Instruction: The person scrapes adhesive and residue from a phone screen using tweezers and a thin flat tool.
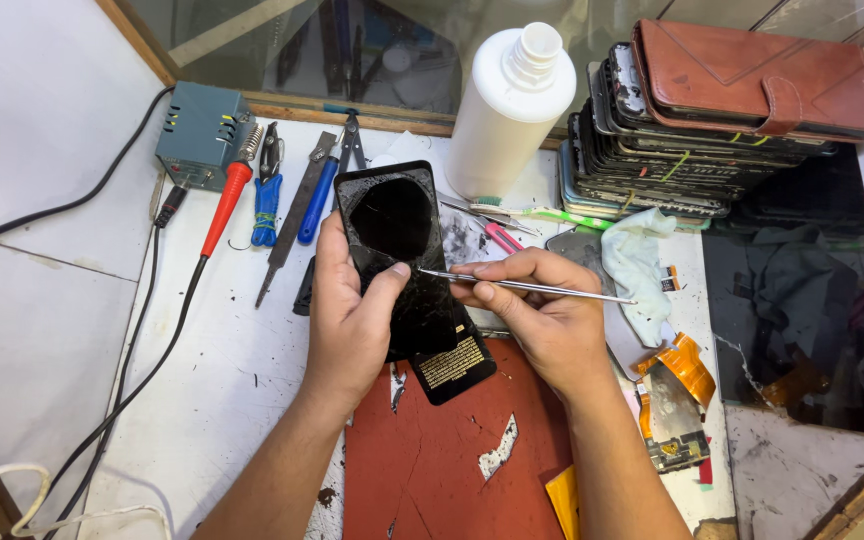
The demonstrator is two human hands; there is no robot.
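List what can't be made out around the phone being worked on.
- Head view: the phone's lower half is hidden by the left hand.
- The metal tool's tip contact is too small to judge.
- The phone stack's models are hidden by the brown wallet case.

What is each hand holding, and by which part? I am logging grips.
Left hand: black opened phone, gripped around its lower half. Right hand: thin metal pry tool, pinched mid-shaft.

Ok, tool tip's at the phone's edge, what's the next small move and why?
Probably ease the thin metal pry tool further under the black back panel. The right hand has its tip right at the left hand thumb, where the panel already looks lifted off the black phone body.
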